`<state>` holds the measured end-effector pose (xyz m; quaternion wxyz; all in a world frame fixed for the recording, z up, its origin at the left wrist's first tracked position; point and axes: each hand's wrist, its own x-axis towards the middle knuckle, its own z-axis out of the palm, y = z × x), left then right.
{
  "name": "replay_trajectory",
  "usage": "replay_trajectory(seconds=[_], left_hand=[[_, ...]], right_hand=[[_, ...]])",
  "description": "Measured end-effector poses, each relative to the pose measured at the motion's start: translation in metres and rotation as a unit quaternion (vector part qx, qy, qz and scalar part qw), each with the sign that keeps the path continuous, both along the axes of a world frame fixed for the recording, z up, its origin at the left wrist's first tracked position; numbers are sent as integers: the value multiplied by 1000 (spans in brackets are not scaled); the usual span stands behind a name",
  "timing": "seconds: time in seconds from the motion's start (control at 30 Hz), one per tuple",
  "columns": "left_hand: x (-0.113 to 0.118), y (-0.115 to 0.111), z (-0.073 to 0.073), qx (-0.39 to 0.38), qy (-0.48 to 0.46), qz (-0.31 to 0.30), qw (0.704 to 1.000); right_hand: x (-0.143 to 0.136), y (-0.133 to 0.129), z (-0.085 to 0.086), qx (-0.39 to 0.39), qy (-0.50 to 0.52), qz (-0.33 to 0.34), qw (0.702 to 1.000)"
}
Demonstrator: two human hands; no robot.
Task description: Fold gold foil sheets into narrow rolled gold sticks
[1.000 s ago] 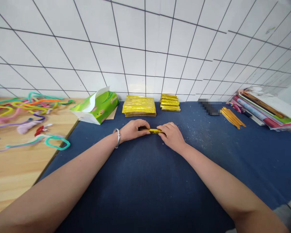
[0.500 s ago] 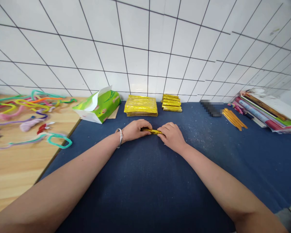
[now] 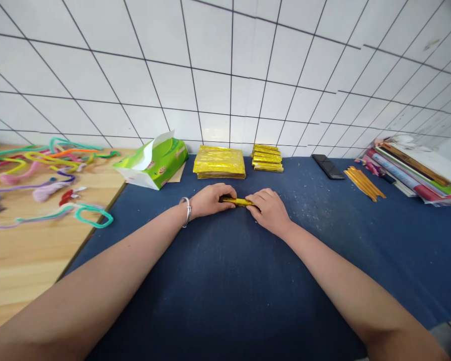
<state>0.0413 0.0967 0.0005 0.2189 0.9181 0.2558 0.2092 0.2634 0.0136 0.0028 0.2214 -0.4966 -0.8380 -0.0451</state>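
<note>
Your dark blue table [image 3: 225, 281] fills the middle and right, running back to the white tiled wall [image 3: 206, 60]. A pale wooden tabletop [image 3: 22, 260] adjoins it on the left, strewn with coloured fuzzy stems [image 3: 52, 158]; one teal loop reaches over onto the blue.

At the far right lies a pile of books and papers [image 3: 409, 168], partly under clear plastic. At the far left of the blue surface, a green packet [image 3: 167, 160] lies tilted, its white flap raised; you cannot see what it contains. A flat tan piece [image 3: 178, 174] shows beside it.

Right of the packet, near the wall, sits a neat stack of gold sheets [image 3: 220, 163], and just beside that a smaller pile of folded gold strips [image 3: 266, 158].

Both your hands meet in the centre, nearer you than the stack. Your left hand [image 3: 210, 200], below a silver bangle [image 3: 188, 211], has its fingers closed around the left end of a narrow gold strip [image 3: 239, 202]; your right hand [image 3: 268, 209] pinches the right end, thumb and fingers nearly together.

Farther right lie a black phone [image 3: 328, 166] and, nearer you, some loose orange-gold strips [image 3: 364, 183].
</note>
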Motion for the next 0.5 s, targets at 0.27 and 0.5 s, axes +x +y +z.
replay_trajectory(seconds=[0.27,0.5], left_hand=[[0,2,-3,1,-5,0,1000],[0,0,-4,-26,-27,18,999]], right_hand=[[1,2,-2,-1,1,4,1000],[7,-1,-3,-4,27,-14,1000]])
